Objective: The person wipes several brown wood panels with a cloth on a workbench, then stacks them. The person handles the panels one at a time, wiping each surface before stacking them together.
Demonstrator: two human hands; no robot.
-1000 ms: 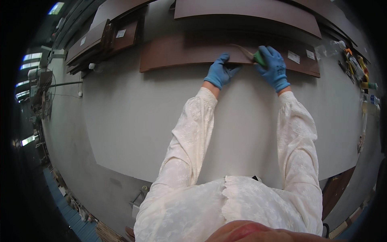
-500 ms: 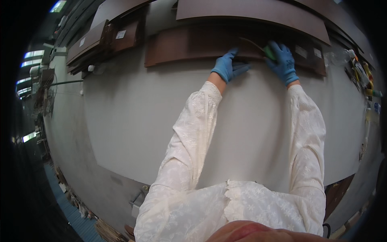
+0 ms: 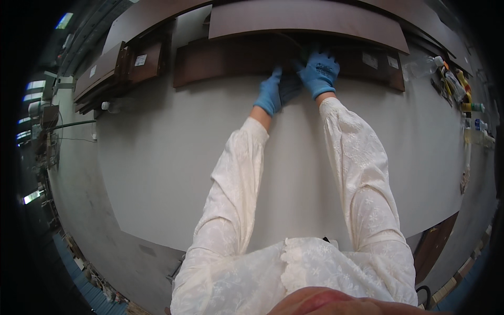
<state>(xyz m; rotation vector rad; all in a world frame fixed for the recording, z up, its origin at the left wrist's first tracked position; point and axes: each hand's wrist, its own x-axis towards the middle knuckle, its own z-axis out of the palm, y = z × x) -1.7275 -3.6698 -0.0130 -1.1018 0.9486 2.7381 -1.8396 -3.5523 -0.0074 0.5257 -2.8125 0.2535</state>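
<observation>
A long dark brown board (image 3: 220,65) lies across the far part of the grey tabletop. My right hand (image 3: 319,76), in a blue glove, is at the middle of the board with its fingers curled over a small green thing (image 3: 304,52). Most of that green thing is hidden, and its kind does not show; a thin strip runs from it toward the left. My left hand (image 3: 274,94), gloved in blue too, is at the board's near edge just left of the right hand. Its thumb points up, apart from the stretched, slightly blurred fingers.
Another brown panel (image 3: 310,18) overhangs the far side of the board. Stacked brown boards (image 3: 100,73) with white labels stand at the left. A clear plastic bottle (image 3: 422,67) and several tools (image 3: 446,86) lie at the far right of the grey tabletop (image 3: 157,168).
My right hand has moved left along the board with the green thing, close beside my left hand. The whole view has shifted a little, so the boards appear farther left and higher.
</observation>
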